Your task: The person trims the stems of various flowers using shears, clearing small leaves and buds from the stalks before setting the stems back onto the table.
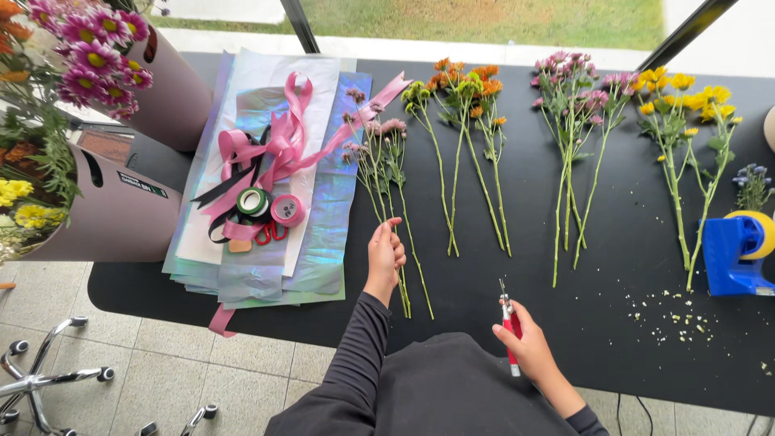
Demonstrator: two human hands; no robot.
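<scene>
Beside wrapping sheets (323, 234), left hand (385, 257) grips pink flower stems (387, 186); right hand (523, 343) clasps red pruners (509, 323).

A florist's workshop: cut flower stems sorted by colour along the black bench (630, 266), pink satin ribbon (278, 149) on iridescent wrapping sheets (323, 242), mauve paper flower buckets (121, 218) at left.

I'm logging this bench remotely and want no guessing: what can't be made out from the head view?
- Lower stems of the pale purple bunch: covered by the left hand.
- Pruner handles: wrapped by the right hand.
- Scissors: only red loops show under the tape rolls.
- Blue tape dispenser: cut off by the right edge.
</scene>
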